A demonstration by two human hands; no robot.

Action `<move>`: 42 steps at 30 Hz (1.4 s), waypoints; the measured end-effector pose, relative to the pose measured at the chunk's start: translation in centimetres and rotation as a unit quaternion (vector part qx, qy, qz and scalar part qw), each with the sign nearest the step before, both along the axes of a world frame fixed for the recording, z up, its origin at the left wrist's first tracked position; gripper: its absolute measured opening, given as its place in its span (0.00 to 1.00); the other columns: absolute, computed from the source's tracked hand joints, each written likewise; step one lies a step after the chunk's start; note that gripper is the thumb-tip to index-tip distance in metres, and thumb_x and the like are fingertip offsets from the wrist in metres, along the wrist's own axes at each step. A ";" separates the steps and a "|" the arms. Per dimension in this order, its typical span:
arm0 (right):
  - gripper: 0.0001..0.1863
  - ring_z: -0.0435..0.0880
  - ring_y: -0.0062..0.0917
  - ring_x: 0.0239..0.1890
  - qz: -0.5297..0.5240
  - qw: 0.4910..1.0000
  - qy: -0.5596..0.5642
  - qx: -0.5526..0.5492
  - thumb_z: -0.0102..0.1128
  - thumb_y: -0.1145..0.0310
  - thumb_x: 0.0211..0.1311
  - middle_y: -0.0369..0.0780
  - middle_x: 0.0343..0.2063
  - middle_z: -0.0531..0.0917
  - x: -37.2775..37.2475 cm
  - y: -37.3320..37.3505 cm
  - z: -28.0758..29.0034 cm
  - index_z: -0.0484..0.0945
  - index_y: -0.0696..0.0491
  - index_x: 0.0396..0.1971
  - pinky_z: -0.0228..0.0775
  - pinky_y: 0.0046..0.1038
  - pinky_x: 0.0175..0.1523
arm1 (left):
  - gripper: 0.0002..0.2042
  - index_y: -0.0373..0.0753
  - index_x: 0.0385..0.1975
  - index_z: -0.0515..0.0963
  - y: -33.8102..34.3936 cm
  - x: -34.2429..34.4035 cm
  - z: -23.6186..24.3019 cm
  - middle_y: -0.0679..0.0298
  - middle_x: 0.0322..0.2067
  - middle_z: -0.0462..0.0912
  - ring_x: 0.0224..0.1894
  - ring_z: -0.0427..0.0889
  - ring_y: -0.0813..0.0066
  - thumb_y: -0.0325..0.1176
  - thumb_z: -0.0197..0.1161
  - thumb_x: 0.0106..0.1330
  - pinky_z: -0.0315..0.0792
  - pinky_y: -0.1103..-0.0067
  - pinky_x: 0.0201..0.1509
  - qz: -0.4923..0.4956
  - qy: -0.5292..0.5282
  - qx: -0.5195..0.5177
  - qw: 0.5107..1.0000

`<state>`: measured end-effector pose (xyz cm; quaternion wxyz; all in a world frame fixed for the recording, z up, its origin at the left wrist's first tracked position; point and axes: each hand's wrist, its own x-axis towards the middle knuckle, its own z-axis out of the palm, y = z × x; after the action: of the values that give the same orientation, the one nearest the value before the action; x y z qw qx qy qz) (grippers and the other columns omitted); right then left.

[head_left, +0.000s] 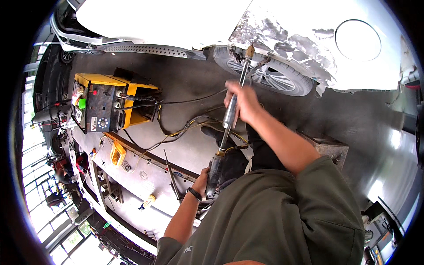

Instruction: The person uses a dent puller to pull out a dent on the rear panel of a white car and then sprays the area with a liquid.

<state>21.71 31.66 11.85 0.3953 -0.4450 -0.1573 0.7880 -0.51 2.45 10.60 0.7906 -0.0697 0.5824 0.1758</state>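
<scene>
Slide hammer [227, 128] aslant, tip up-right at car panel [287, 39]; right hand [246, 104], fingers curled round sleeve [229, 115]; left hand [201, 183] wrapped round dark handle [215, 173].

Tray [118, 154]: yellow, left, just beside a brown rail [145, 155]
Dark car [47, 77]: far left
Windows [37, 182]: bright, far left
Metal box [336, 153]: right
Small yellowish thing [150, 200]: near left, perhaps a bottle

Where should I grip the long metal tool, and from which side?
Likely the thick dark rear handle, from the left, where the left hand holds it: the tool slants away toward the white car, leaving this end nearest the person, broader than the slim shaft.
</scene>
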 end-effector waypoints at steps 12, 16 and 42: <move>0.06 0.78 0.26 0.22 0.026 0.988 0.052 -0.141 0.59 0.71 0.64 0.38 0.21 0.76 -1.9 -9.9 0.4 0.73 0.54 0.29 0.71 0.28 0.27 | 0.26 0.40 0.45 0.79 -1.7 0.7 0.5 0.61 0.28 0.85 0.25 0.84 0.68 0.57 0.41 0.73 0.81 0.75 0.31 -0.008 0.060 -0.086 0.994; 0.05 0.77 0.26 0.23 0.020 0.992 0.048 -0.118 0.59 0.72 0.64 0.38 0.21 0.76 -1.2 -6.4 2.0 0.72 0.55 0.30 0.73 0.30 0.32 | 0.25 0.40 0.40 0.78 0.3 2.0 -0.4 0.58 0.26 0.85 0.25 0.85 0.65 0.58 0.45 0.73 0.81 0.72 0.30 0.012 0.087 -0.063 0.994; 0.12 0.77 0.26 0.19 0.011 0.999 -0.004 -0.044 0.60 0.62 0.67 0.37 0.18 0.74 -0.5 -2.9 1.8 0.74 0.53 0.26 0.72 0.29 0.26 | 0.29 0.37 0.40 0.80 -1.9 -1.1 -3.4 0.55 0.32 0.87 0.29 0.87 0.62 0.57 0.38 0.73 0.81 0.71 0.35 -0.027 -0.003 -0.033 0.999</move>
<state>21.25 28.75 13.61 0.3656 -0.4635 -0.1289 0.7968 -1.60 0.57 7.17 0.7942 -0.0802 0.5872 0.1345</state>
